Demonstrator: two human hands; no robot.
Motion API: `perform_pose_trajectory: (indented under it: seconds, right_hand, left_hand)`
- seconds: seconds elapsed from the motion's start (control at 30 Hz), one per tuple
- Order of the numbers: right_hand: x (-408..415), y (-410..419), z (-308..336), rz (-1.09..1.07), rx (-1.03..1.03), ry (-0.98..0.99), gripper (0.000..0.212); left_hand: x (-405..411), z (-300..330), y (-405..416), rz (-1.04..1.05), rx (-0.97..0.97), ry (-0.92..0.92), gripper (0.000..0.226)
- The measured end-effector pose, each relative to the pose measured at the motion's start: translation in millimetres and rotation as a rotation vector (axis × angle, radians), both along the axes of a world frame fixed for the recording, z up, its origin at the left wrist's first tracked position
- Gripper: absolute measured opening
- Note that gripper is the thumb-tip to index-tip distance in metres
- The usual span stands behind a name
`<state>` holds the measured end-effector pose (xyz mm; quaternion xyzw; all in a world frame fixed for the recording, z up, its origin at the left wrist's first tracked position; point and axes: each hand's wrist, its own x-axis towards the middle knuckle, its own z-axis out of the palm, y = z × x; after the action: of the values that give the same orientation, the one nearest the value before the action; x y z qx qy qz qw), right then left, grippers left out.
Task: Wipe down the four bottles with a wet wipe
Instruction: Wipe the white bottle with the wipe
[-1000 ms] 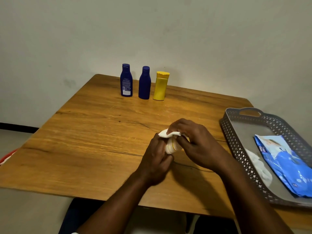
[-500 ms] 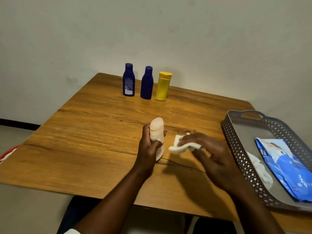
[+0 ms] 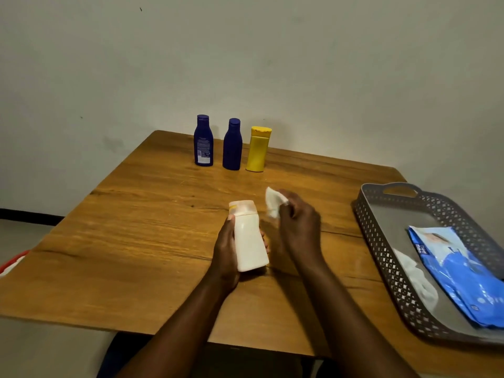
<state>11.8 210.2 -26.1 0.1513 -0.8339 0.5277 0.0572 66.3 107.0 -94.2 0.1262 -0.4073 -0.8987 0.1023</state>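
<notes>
My left hand (image 3: pixel 225 248) grips a white bottle (image 3: pixel 249 238) upright over the middle of the wooden table (image 3: pixel 141 222). Just right of its cap, my right hand (image 3: pixel 298 222) pinches a crumpled white wet wipe (image 3: pixel 273 203), held apart from the bottle. At the table's far edge stand a labelled dark blue bottle (image 3: pixel 203 141), a plain dark blue bottle (image 3: pixel 232 144) and a yellow bottle (image 3: pixel 257 149) in a row.
A grey perforated tray (image 3: pixel 381 241) sits at the table's right edge, holding a blue wipes pack (image 3: pixel 461 274) and a used white wipe (image 3: pixel 414 279). A wall rises close behind the table. Something red and white (image 3: pixel 11 264) shows at the far left.
My hands have come apart: the right hand pulled the wipe off the bottle and lifted it to the right. The left hand stood the white bottle upright and turned it.
</notes>
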Motion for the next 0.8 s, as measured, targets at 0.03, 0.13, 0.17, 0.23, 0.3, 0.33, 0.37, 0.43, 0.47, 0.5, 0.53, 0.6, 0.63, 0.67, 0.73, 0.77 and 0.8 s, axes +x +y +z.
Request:
perform_pose_trajectory:
  seconds: [0.03,0.13,0.17,0.23,0.3,0.33,0.37,0.43,0.47,0.5,0.53,0.6,0.63,0.67,0.73,0.77,0.8]
  right_hand:
    - [5,-8,-7,0.02,0.02,-0.012,0.035]
    - [23,-25,-27,0.032,0.038,0.008,0.037]
    - [28,-28,-32,0.012,0.046,0.025,0.038]
    - [37,-31,-37,-0.031,0.074,0.087,0.04]
    - [44,-32,-41,-0.043,0.126,0.244,0.039]
    - [47,-33,-40,-0.046,0.152,0.338,0.039]
    - [50,-34,-39,-0.049,0.181,0.421,0.041]
    - [55,-38,-40,-0.044,0.245,0.576,0.041]
    - [57,-40,-39,-0.033,0.28,0.634,0.041]
    - [57,-39,-38,-0.028,0.316,0.672,0.042]
    - [54,-37,-39,-0.013,0.364,0.712,0.042]
    - [46,-25,-44,0.121,0.504,0.811,0.037]
    - [40,-18,-45,0.215,0.555,0.835,0.039]
    - [34,-10,-46,0.306,0.568,0.837,0.042]
    - [25,4,-46,0.431,0.489,0.796,0.042]
    - [26,10,-45,0.454,0.376,0.704,0.04]
    - [30,15,-41,0.457,0.21,0.537,0.038]
  left_hand:
    - [-1,-1,0,0.015,-0.025,0.002,0.051]
    - [-3,-1,2,0.069,-0.08,0.0,0.048]
    - [-4,0,3,0.083,-0.088,0.002,0.049]
    - [-5,2,4,0.095,-0.087,0.019,0.047]
    - [-5,3,5,0.1,-0.089,0.028,0.045]
    - [-6,2,5,0.094,-0.085,0.031,0.046]
    - [-5,2,5,0.079,-0.071,0.027,0.048]
    - [-4,2,6,0.063,-0.027,0.008,0.05]
    - [-3,3,6,0.061,-0.006,0.0,0.051]
    - [-2,4,7,0.062,0.002,-0.006,0.053]
    - [-1,5,7,0.066,-0.002,-0.01,0.055]
    - [0,5,7,0.073,-0.026,-0.007,0.06]
    - [0,6,7,0.068,-0.029,-0.01,0.063]
    - [0,7,6,0.05,-0.026,-0.011,0.066]
    - [0,7,4,-0.008,-0.029,-0.017,0.07]
    - [0,7,2,-0.032,-0.024,-0.024,0.07]
    - [0,7,0,-0.052,-0.016,-0.025,0.069]
